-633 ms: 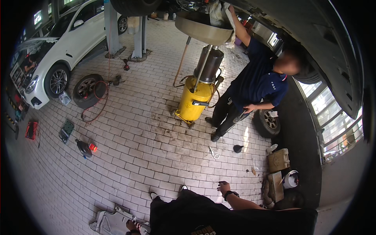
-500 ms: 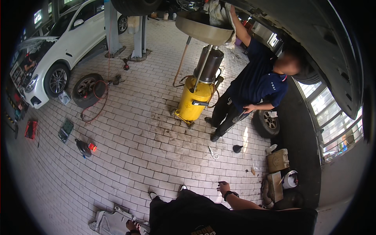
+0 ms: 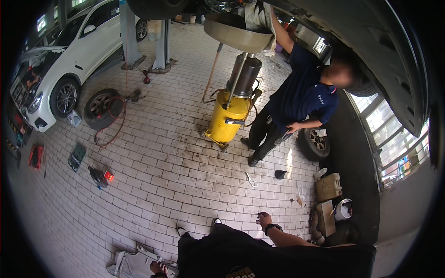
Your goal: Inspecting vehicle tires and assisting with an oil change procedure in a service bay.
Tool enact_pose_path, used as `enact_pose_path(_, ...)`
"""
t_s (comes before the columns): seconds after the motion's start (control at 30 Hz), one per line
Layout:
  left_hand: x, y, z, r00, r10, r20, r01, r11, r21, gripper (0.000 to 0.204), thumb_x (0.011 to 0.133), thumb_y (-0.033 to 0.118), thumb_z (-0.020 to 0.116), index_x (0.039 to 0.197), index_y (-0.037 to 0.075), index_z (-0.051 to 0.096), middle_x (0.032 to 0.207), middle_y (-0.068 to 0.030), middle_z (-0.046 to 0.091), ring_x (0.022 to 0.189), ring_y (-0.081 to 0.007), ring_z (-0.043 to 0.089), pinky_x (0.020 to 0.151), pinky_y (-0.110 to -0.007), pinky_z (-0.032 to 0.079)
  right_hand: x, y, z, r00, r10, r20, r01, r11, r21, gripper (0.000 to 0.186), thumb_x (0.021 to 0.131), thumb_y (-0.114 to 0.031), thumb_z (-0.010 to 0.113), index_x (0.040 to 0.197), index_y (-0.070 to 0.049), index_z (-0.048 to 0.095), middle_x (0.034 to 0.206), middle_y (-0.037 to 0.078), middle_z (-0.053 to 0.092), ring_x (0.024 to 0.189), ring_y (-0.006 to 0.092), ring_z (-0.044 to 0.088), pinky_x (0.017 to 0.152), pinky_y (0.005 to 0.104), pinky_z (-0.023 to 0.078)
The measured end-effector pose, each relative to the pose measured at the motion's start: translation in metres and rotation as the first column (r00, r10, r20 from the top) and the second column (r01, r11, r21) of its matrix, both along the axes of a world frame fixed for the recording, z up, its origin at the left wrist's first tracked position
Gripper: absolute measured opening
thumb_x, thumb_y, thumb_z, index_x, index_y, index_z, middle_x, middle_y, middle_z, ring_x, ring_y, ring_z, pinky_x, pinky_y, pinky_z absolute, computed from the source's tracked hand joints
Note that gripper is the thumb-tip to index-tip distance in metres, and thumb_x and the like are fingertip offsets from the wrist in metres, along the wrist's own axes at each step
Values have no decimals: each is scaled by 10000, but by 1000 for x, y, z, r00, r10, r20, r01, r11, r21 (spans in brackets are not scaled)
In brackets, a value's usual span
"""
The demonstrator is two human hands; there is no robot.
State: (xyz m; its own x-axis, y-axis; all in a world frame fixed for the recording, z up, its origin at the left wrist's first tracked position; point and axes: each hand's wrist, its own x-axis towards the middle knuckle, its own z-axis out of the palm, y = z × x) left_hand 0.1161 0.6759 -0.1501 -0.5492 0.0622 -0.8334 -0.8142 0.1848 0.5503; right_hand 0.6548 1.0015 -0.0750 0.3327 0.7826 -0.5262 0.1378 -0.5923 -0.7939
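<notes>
My right hand (image 3: 264, 219) hangs in front of me over the tiles, its fingers loosely apart and nothing in them. Low at the left, my left hand (image 3: 156, 267) shows small and partly in shadow, with its fingers seemingly apart. A large grey moulded panel (image 3: 132, 265) lies beneath and beside that hand; whether they touch cannot be made out. Ahead stands a yellow oil drainer (image 3: 228, 119) on castors, topped by a wide metal catch pan (image 3: 234, 38). Beside it a co-worker (image 3: 301, 99) in dark blue reaches one arm up under the raised car (image 3: 371, 37) and holds a dark tool low.
A removed wheel (image 3: 100, 110) with a red hose lies left, near a white car (image 3: 76, 51) and lift posts (image 3: 162, 46). Toolboxes (image 3: 77, 156), a black funnel (image 3: 280, 174) and a white-handled tool (image 3: 251, 180) lie on the floor. Jugs (image 3: 328, 187) and a bucket (image 3: 343, 210) line the right wall.
The view has shifted slightly, so the scene sits a little left in the picture. The co-worker's lower hand and its tool have moved slightly; my hands keep nearly the same pose.
</notes>
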Motion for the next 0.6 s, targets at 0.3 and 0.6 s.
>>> enact_pose_path(0.3, -20, -31, -72, 995, -47, 91, 32, 987, 158, 412, 829, 361, 463, 1205, 195, 438, 1224, -110, 454, 1027, -315, 479, 851, -461, 388, -3, 4, 2, 1000, 6, 28, -5, 1000, -25, 218, 782, -48, 472, 967, 39, 548, 788, 128, 579, 584, 213, 607, 467, 289, 501)
enact_pose_path(0.6, 0, 0, -9, 1000, -20, 2, 20, 999, 28, 229, 764, 197, 467, 993, 206, 454, 834, -60, 497, 562, -204, 453, 403, -291, 332, 5, -3, 7, 1000, -7, 25, 8, 999, -31, 219, 789, -63, 475, 977, 22, 549, 805, 128, 581, 586, 215, 607, 468, 292, 502)
